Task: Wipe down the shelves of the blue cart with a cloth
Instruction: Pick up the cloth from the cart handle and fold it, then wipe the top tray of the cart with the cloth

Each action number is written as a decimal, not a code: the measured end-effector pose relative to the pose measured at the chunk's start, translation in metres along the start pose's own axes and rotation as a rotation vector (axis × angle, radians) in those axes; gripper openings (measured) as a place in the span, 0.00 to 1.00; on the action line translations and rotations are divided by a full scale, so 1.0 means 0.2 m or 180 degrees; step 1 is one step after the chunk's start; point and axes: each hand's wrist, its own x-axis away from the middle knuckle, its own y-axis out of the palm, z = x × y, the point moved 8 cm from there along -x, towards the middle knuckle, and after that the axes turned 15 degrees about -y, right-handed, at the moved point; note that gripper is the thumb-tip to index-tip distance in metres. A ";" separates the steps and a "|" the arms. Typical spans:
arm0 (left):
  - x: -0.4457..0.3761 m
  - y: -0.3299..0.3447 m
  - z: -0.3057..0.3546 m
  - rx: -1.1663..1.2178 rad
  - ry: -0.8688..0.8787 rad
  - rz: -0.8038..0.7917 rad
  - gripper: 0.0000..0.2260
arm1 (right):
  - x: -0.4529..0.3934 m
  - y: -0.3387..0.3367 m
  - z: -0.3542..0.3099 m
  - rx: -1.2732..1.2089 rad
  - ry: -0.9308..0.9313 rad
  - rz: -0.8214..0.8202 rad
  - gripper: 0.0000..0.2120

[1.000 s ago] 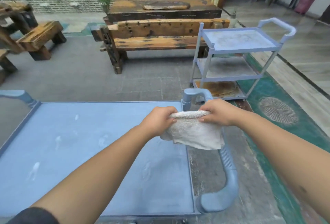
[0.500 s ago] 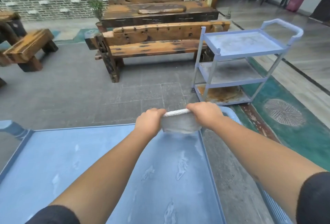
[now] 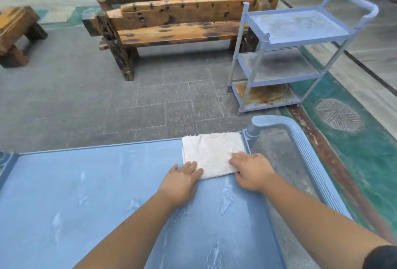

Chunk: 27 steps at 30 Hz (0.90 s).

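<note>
Left of the cloth, the top shelf of your blue cart is dusty and streaked, so by my reading the wiping has barely begun; lower shelves are out of view. Your left hand lies flat, fingers spread, on the cloth's near-left corner. The folded cloth sits in the shelf's far right corner, its long axis along the far rim. Your right hand presses its near-right corner, flat and unclenched.

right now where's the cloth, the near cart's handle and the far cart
cloth (image 3: pixel 211 154), head view, middle of the towel
near cart's handle (image 3: pixel 309 157), head view, ribbed grip
far cart (image 3: pixel 298 24), head view, top shelf
</note>
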 end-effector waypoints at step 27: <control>-0.09 0.12 -0.51 0.0587 -0.1357 0.0562 0.32 | -0.49 0.13 -0.20 -0.0523 0.1610 0.0329 0.50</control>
